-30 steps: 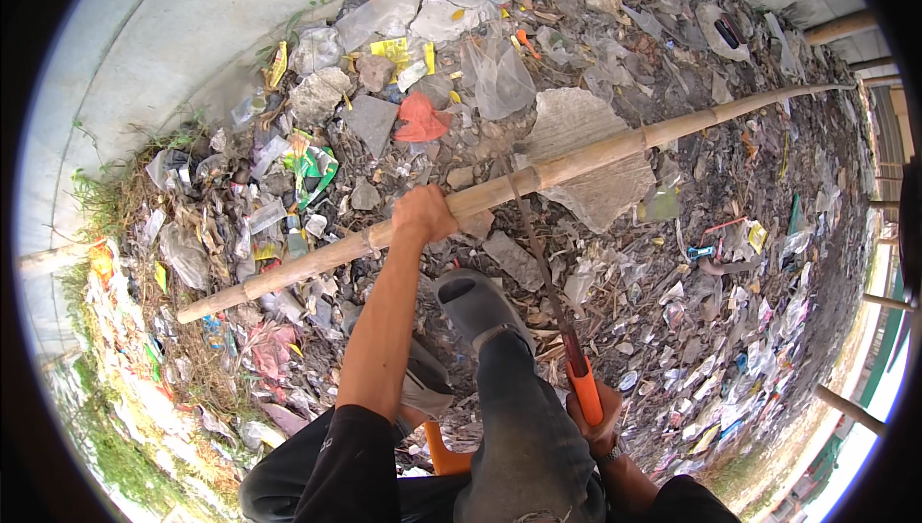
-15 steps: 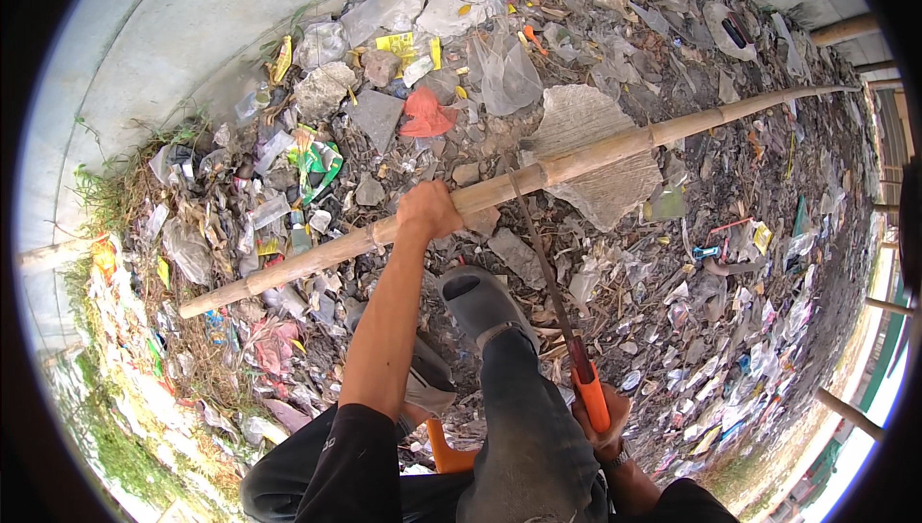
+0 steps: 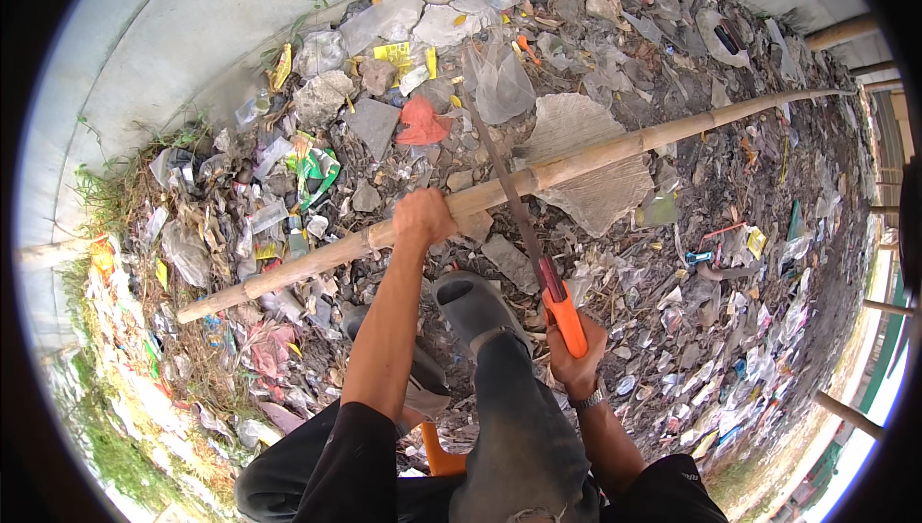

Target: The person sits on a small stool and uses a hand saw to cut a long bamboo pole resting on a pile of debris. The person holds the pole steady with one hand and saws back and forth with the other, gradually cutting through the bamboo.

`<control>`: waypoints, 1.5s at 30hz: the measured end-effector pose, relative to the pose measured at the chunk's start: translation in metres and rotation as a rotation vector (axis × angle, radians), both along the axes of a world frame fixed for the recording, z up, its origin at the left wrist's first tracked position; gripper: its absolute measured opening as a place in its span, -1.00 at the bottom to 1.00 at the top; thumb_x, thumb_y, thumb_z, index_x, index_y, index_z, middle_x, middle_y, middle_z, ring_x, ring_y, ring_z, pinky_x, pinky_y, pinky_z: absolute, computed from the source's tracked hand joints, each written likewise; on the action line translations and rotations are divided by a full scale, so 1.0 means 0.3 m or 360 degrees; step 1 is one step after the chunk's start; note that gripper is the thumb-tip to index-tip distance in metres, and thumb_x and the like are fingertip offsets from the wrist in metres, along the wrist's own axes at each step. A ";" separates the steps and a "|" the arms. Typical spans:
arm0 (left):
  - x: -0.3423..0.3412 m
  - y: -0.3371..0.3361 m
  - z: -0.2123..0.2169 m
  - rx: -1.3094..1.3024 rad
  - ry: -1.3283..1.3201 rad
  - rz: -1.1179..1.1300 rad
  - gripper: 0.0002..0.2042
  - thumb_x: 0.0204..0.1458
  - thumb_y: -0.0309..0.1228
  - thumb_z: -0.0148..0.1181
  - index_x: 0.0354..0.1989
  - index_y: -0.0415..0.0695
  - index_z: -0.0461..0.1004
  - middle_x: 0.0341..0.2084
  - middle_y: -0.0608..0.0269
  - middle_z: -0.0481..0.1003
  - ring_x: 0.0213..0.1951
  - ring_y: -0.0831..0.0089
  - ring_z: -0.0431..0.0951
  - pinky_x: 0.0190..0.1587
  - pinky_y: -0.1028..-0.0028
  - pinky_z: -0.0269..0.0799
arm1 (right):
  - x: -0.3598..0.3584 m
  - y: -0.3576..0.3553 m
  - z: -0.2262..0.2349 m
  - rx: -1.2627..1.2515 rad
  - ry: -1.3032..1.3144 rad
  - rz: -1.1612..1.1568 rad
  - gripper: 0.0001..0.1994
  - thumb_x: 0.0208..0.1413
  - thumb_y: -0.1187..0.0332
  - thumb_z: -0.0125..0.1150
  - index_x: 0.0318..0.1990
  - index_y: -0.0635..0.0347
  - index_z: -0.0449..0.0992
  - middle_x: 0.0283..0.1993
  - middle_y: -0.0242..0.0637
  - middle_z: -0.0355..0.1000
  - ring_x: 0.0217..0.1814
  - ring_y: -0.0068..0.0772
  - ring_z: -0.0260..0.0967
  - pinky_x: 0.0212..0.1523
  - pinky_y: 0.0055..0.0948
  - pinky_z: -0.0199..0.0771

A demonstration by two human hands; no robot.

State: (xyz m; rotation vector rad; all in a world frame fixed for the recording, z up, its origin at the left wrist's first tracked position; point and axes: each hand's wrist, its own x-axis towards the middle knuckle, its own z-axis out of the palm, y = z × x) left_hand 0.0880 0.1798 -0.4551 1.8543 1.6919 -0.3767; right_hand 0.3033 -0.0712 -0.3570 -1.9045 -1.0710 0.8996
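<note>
A long bamboo pole (image 3: 317, 261) slants across the littered ground from lower left to upper right. My left hand (image 3: 424, 218) is closed round it near its middle. In my right hand (image 3: 578, 349) is the orange handle of a hand saw (image 3: 516, 211). The saw's dark, narrow blade crosses the pole just right of my left hand, its tip reaching well past the far side. Beneath the pole, right of the blade, lies a flat slab of broken concrete (image 3: 586, 177). My foot in a grey clog (image 3: 477, 310) stands on the near side of the pole.
Stones, plastic scraps and wrappers cover the ground, among them a red plastic scrap (image 3: 421, 122) and a green wrapper (image 3: 315, 170). A pale wall (image 3: 144, 52) bounds the far left. An orange object (image 3: 441, 453) sits between my legs. Bamboo posts (image 3: 849, 414) stand at the right.
My right hand has pushed the saw forward, away from me and slightly left, so more blade extends beyond the pole. My left hand keeps its hold on the pole.
</note>
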 end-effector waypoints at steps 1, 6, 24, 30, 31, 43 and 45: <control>-0.027 -0.018 -0.018 -0.0028 0.0041 0.0006 -0.62 -0.11 -0.32 0.33 -0.09 -0.20 0.72 -0.10 -0.17 0.69 -0.01 -0.05 0.72 0.10 0.12 0.64 | 0.008 -0.005 -0.039 0.0028 0.0099 -0.0022 -0.87 0.08 0.46 0.30 -0.30 0.38 0.62 -0.49 -0.24 0.56 -0.48 -0.56 0.48 -0.42 -0.43 0.48; 0.010 0.034 -0.035 -0.0003 0.0045 -0.0032 -0.59 -0.14 -0.33 0.31 -0.04 -0.10 0.73 -0.08 -0.14 0.69 0.01 -0.05 0.71 0.14 0.12 0.62 | 0.081 -0.016 -0.047 0.0180 0.0191 0.0025 -0.81 0.12 0.49 0.29 -0.15 0.41 0.67 -0.43 -0.27 0.57 -0.43 -0.61 0.44 -0.38 -0.45 0.48; -0.045 0.032 -0.030 -0.0077 0.0038 0.0036 -0.58 -0.19 -0.37 0.26 -0.07 -0.10 0.75 -0.12 -0.18 0.69 0.00 -0.06 0.71 0.14 0.11 0.61 | 0.036 -0.142 0.202 -0.0177 -0.0061 0.0135 -0.86 0.04 0.42 0.39 -0.36 0.29 0.55 -0.57 -0.12 0.47 -0.61 -0.12 0.50 -0.49 -0.28 0.45; -0.018 0.009 -0.034 -0.0034 0.0070 -0.0038 -0.59 -0.15 -0.36 0.26 -0.05 -0.10 0.74 -0.08 -0.16 0.69 0.03 -0.05 0.70 0.14 0.12 0.61 | 0.107 -0.327 0.170 -0.0233 -0.0194 0.0245 -0.86 0.00 0.43 0.36 -0.45 0.27 0.52 -0.62 -0.15 0.44 -0.65 -0.13 0.44 -0.51 -0.25 0.44; -0.011 0.016 -0.020 -0.0066 0.0081 -0.0025 -0.58 -0.14 -0.36 0.25 -0.03 -0.09 0.74 -0.08 -0.16 0.69 0.03 -0.05 0.70 0.15 0.12 0.61 | 0.098 -0.320 0.166 -0.0192 -0.0201 0.0218 -0.86 -0.01 0.43 0.36 -0.46 0.26 0.51 -0.63 -0.16 0.43 -0.67 -0.13 0.42 -0.53 -0.26 0.42; -0.019 -0.015 -0.018 -0.0189 0.0074 -0.0031 -0.54 -0.16 -0.37 0.26 0.01 -0.11 0.73 -0.03 -0.18 0.67 0.07 -0.07 0.68 0.22 0.12 0.56 | 0.003 -0.082 0.050 -0.0068 -0.0098 0.0100 -0.85 0.08 0.40 0.37 -0.33 0.30 0.55 -0.57 -0.12 0.50 -0.59 -0.17 0.52 -0.47 -0.29 0.48; -0.017 0.005 -0.016 -0.0197 0.0052 -0.0028 -0.55 -0.17 -0.37 0.27 -0.01 -0.13 0.73 -0.03 -0.20 0.67 0.07 -0.06 0.68 0.22 0.12 0.56 | -0.009 -0.064 0.087 -0.0120 -0.0044 0.0084 -0.85 0.09 0.40 0.37 -0.30 0.30 0.57 -0.53 -0.09 0.52 -0.54 -0.11 0.56 -0.43 -0.27 0.51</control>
